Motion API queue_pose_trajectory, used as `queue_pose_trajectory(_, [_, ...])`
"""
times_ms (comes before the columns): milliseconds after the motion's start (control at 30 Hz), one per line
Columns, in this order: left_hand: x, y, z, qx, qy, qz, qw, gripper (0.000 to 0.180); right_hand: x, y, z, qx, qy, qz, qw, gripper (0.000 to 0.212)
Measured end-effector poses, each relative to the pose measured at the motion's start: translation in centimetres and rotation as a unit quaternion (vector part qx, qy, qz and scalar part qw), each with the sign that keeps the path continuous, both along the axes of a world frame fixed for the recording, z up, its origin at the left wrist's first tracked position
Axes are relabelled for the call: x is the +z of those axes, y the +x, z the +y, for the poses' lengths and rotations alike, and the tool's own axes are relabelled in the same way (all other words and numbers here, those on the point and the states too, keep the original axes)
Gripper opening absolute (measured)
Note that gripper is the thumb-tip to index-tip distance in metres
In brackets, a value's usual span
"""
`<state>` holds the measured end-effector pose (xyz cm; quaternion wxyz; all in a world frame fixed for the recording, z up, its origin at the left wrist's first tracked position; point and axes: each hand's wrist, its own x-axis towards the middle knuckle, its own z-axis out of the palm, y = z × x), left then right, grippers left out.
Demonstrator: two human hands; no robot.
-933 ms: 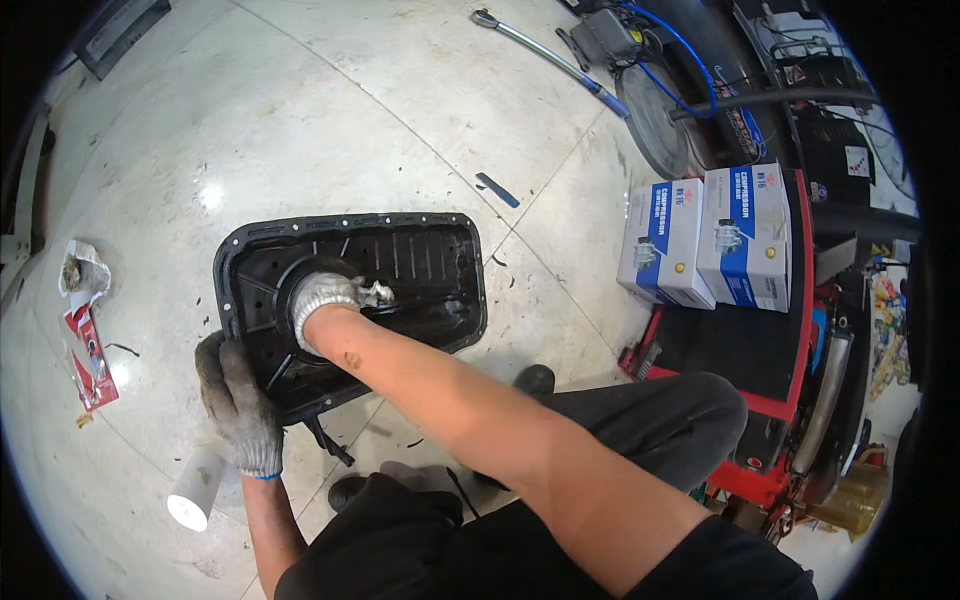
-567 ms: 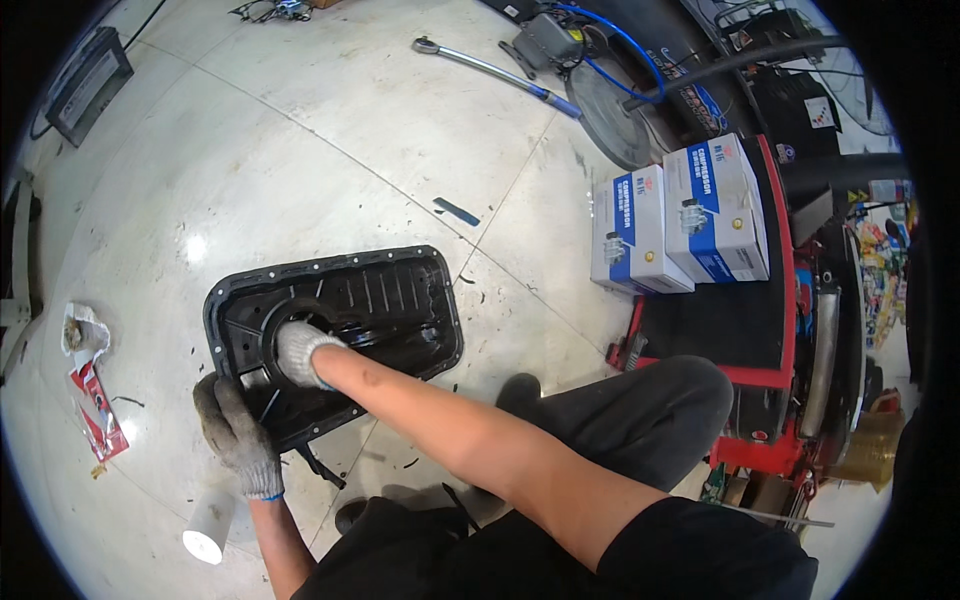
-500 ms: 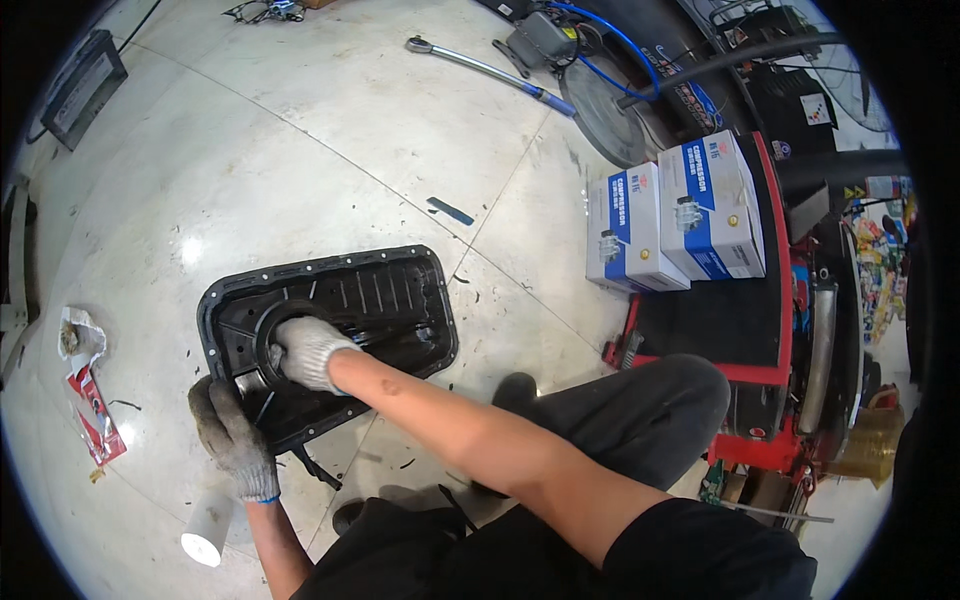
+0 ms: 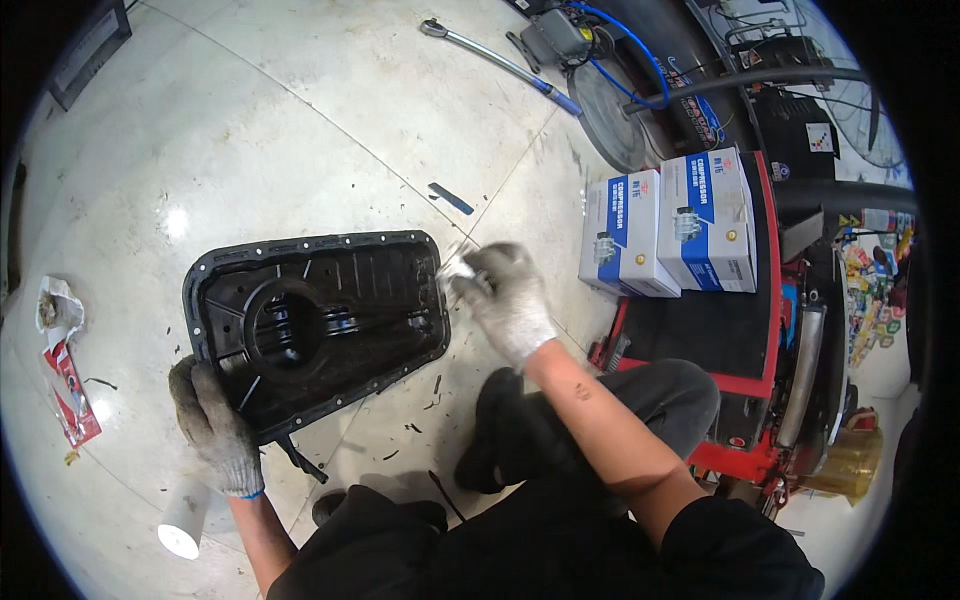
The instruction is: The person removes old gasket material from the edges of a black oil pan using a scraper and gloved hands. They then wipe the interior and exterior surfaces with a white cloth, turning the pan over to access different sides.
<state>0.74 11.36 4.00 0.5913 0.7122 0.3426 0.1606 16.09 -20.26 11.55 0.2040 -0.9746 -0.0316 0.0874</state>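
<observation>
A black oil pan (image 4: pixel 352 262) lies hollow side up on the floor, with a round opening inside it and bolt holes along its flange. In a soiled knit glove, my left hand (image 4: pixel 215 425) grips the pan's near-left corner; its thumb is hidden. My right hand (image 4: pixel 505 300), gloved too and slightly blurred, is just beyond the pan's right edge. Its fingers are closed on a crumpled white wipe (image 4: pixel 456 272), whose exact material I cannot make out.
A white paper roll (image 4: pixel 183 520) and a torn red-and-white packet (image 4: pixel 70 390) lie at left. Dark scraps and a flat dark strip (image 4: pixel 451 198) dot the floor. Farther off is a torque wrench (image 4: pixel 500 65). Two boxes (image 4: pixel 708 222) stand on a red-edged cart (image 4: pixel 715 330) at right.
My right hand has come out of the oil pan and moved right, past its edge, with the white wipe. The round opening is uncovered. My left hand stays at the corner.
</observation>
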Motion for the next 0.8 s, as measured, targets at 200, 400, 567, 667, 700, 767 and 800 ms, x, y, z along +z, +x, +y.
queue_pose_trajectory(200, [0.0, 0.2, -0.2, -0.003, 0.014, 0.008, 1.0, 0.03, -7.9, -4.7, 2.6, 0.18, -0.046, 0.14, 0.973, 0.027])
queue_pose_trajectory(400, [1.3, 0.2, -0.4, -0.003, 0.003, 0.023, 1.0, 0.029, -12.6, -3.4, 2.1, 0.345, -0.163, 0.037, 0.924, 0.028])
queue_pose_trajectory(567, [-0.2, -0.3, -0.2, -0.01, 0.021, 0.014, 1.0, 0.031, -11.8, -2.3, 2.1, 0.233, -0.271, 0.195, 0.913, 0.031])
queue_pose_trajectory(667, [-0.8, -0.5, 0.1, 0.001, 0.021, 0.01, 1.0, 0.032, -11.9, -2.2, 3.7, 0.38, -0.379, 0.179, 0.825, 0.037])
queue_pose_trajectory(700, [-0.4, -0.4, -0.3, 0.002, 0.019, 0.005, 1.0, 0.031, -12.1, -2.0, 4.4, 0.355, -0.386, 0.202, 0.827, 0.043])
queue_pose_trajectory(767, [-0.2, -0.3, -0.3, 0.007, 0.04, 0.0, 0.999, 0.031, -11.9, -1.8, 6.1, 0.302, -0.396, 0.224, 0.838, 0.042])
queue_pose_trajectory(800, [-0.5, -0.3, -0.3, 0.01, 0.065, 0.001, 0.998, 0.031, -11.5, -1.6, 7.0, 0.277, -0.397, 0.234, 0.843, 0.042])
